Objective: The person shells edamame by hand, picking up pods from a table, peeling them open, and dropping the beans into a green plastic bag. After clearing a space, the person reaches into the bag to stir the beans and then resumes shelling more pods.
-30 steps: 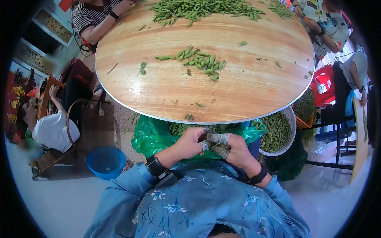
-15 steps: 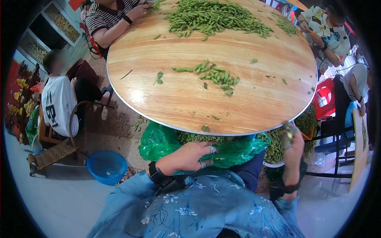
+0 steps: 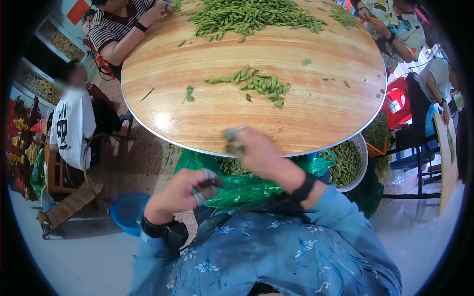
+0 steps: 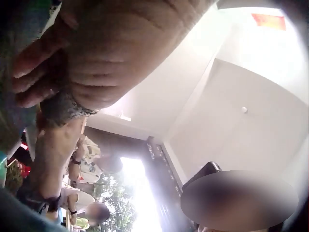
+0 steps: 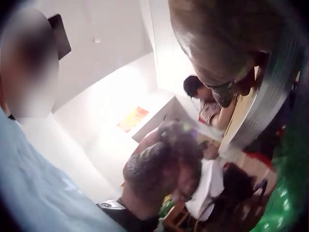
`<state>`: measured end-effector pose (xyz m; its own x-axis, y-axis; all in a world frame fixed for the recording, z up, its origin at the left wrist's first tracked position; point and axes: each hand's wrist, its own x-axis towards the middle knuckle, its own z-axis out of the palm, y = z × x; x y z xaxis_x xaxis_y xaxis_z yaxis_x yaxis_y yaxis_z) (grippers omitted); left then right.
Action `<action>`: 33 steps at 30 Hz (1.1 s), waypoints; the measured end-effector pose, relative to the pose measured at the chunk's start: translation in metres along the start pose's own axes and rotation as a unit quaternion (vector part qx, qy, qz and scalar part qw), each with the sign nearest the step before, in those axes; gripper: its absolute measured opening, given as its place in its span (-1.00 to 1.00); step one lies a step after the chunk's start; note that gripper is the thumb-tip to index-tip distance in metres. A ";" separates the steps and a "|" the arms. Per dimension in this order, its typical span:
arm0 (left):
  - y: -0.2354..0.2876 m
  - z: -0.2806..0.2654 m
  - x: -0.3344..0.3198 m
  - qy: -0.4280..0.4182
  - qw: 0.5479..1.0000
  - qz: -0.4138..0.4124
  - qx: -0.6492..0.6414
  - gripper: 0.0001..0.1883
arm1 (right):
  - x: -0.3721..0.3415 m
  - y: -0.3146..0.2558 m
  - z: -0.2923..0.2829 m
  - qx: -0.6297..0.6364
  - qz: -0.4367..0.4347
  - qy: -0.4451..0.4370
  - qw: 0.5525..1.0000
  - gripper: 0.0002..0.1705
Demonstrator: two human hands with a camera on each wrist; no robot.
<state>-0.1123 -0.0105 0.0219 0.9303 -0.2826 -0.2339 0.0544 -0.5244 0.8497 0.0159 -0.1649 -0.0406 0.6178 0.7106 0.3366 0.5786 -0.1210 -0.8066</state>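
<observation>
My left hand (image 3: 180, 193) is raised left of the green plastic bag (image 3: 242, 186), its thumb and forefinger parted and wrapped in grey coverings. In the left wrist view its other fingers (image 4: 36, 72) are loosely bent, and nothing shows in its grasp. My right hand (image 3: 261, 154), blurred, reaches across the table's near edge, its fingertips also wrapped in grey. Blur hides whether it holds anything. Shelled-looking green pieces (image 3: 232, 166) lie in the bag, below the right hand. A small cluster of green bean pods (image 3: 261, 84) sits on the wooden table (image 3: 197, 118) beyond.
A large heap of pods (image 3: 252, 17) covers the table's far side. To the right below the rim stands a white basket of pods (image 3: 345, 165), beside an orange crate (image 3: 379, 148). A blue basin (image 3: 127, 212) is on the floor at left. Other people sit around.
My right hand went out to the right over the basket, then swung back left to the table's near edge. My left hand has moved left and away from the bag's middle.
</observation>
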 end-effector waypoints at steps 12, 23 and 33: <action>0.019 -0.045 0.154 0.255 0.948 0.079 0.173 -0.84 | -0.178 0.094 -0.278 -0.052 0.282 0.511 0.810 -0.75; 0.007 -0.040 0.239 0.213 0.914 0.109 0.327 -0.86 | -0.114 0.024 -0.157 0.041 0.176 0.308 0.934 -0.72; 0.025 -0.038 0.209 0.329 0.920 0.160 0.142 -0.84 | -0.040 0.018 -0.103 0.144 0.176 0.076 0.971 -0.54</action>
<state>0.0973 -0.0525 0.0118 0.9053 0.0399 0.4229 -0.2706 -0.7134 0.6464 0.0562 -0.2668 -0.0184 0.8340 0.5478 0.0658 0.1581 -0.1230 -0.9797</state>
